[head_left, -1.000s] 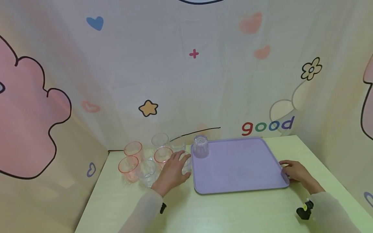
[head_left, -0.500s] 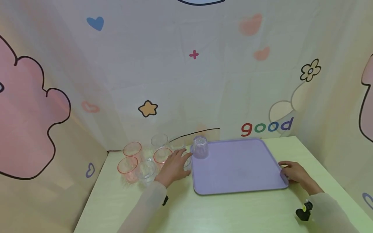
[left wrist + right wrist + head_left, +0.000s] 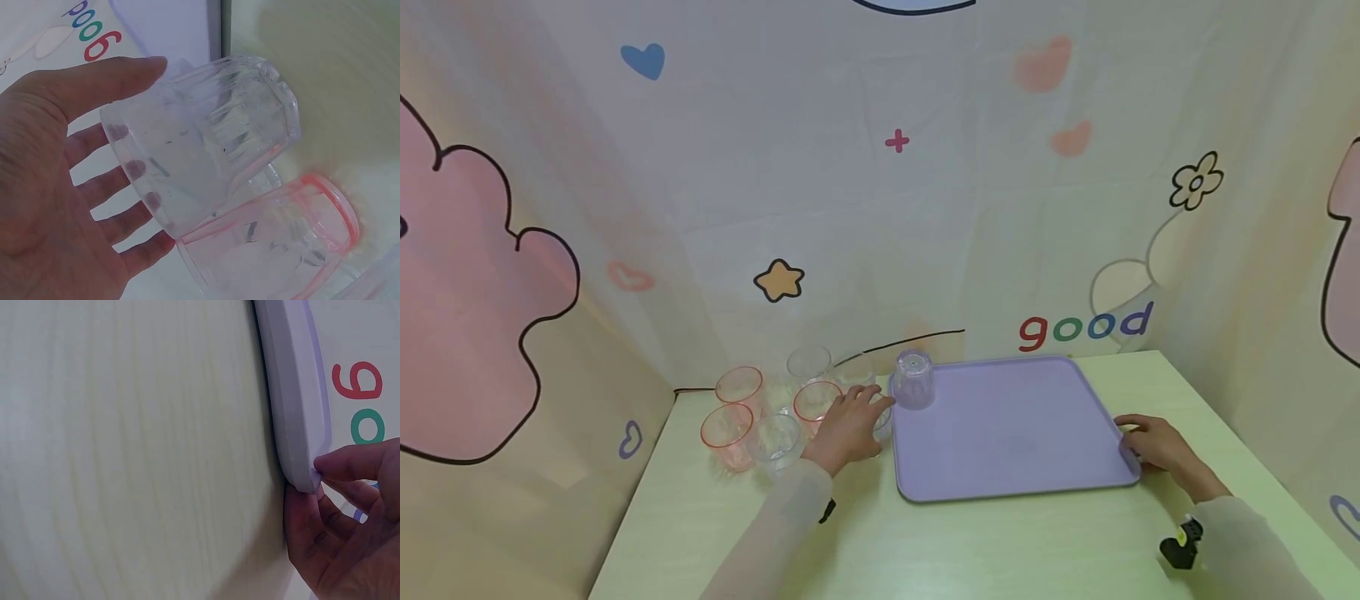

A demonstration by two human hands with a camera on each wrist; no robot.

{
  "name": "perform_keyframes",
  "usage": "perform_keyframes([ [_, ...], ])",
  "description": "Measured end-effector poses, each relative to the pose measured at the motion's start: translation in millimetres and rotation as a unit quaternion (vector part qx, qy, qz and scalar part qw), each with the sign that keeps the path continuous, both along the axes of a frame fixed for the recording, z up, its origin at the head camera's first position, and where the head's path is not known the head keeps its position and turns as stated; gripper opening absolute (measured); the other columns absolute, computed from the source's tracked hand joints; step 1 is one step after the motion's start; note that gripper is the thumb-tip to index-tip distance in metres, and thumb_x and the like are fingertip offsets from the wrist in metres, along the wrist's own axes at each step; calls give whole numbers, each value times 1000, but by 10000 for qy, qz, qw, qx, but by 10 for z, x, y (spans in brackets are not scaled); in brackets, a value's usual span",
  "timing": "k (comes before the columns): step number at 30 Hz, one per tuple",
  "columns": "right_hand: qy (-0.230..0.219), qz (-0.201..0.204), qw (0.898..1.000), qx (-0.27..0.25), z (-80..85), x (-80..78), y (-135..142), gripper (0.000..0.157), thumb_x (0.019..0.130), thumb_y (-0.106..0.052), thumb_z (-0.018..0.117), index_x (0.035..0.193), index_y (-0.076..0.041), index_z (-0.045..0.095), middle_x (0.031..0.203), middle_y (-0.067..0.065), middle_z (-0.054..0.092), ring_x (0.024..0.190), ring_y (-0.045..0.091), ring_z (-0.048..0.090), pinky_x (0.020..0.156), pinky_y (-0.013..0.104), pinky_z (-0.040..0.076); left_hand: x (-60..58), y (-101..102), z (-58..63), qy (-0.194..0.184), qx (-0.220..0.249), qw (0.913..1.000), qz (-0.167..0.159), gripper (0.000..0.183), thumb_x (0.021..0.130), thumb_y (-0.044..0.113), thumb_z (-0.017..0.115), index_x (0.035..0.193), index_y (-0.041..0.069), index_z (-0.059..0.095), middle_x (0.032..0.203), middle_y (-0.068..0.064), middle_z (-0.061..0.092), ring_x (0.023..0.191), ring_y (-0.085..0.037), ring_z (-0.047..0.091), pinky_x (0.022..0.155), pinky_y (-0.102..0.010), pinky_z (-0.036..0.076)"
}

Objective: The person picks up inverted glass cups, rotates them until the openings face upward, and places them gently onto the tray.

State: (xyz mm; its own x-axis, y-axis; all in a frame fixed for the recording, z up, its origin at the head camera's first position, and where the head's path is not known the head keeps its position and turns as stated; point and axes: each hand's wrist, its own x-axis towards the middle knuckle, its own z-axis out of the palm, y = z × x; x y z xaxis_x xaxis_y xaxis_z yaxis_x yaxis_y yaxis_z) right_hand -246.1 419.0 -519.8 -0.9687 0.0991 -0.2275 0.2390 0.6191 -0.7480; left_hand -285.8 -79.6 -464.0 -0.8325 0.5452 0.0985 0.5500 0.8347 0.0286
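My left hand reaches round a clear plastic cup beside the tray's left edge. In the left wrist view the thumb lies along one side of this cup and the fingertips show through the opposite side, near its rim. The lilac tray lies flat on the table. At its right edge my right hand pinches the rim between thumb and fingers, seen close up on the tray corner in the right wrist view. An upside-down clear cup stands in the tray's back left corner.
Left of the left hand stand several upright cups: red-rimmed ones and clear ones. A red-rimmed cup sits right against the gripped one. A printed curtain rises behind the pale table.
My left hand has shifted slightly forward and its wrist has swung right, the thumb drawing in at the clear cup. The right hand and tray stay in place.
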Motion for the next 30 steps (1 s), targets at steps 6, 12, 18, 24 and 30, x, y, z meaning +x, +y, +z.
perform_keyframes([
  [6,-108,-15,9999,-39,15,2,-26,52,92,-6,52,139,16,44,103,22,57,87,27,56,64,34,56,-21,10,-6,28,-171,9998,67,71,77,17,84,144,20,59,148,-10,51,135,-34,47,105,-55,45],
  [12,-164,-47,9999,-10,16,8,-36,51,94,-6,50,140,16,43,104,23,56,88,28,56,65,35,54,-18,0,10,11,-153,9998,98,67,78,12,81,142,22,61,144,-6,53,131,-33,49,103,-53,46],
  [18,-125,-66,9999,-7,10,15,-29,51,94,-6,51,139,16,44,103,22,57,88,27,56,64,35,54,-7,3,41,-14,-128,9999,-24,66,77,12,80,140,22,63,140,-6,56,128,-33,51,98,-50,51],
  [24,-149,-95,9998,0,19,23,-34,52,94,-7,51,140,16,43,106,24,57,90,28,56,65,35,54,-9,25,40,-172,-150,9997,-74,68,77,12,82,141,23,63,142,-5,55,129,-33,51,97,-47,52],
  [30,-132,-15,9999,22,14,14,-35,52,95,-7,51,140,16,43,109,26,56,92,30,56,66,35,54,3,26,56,-217,-296,9993,-69,69,78,9,81,142,25,62,145,-5,55,130,-32,51,100,-50,51],
])
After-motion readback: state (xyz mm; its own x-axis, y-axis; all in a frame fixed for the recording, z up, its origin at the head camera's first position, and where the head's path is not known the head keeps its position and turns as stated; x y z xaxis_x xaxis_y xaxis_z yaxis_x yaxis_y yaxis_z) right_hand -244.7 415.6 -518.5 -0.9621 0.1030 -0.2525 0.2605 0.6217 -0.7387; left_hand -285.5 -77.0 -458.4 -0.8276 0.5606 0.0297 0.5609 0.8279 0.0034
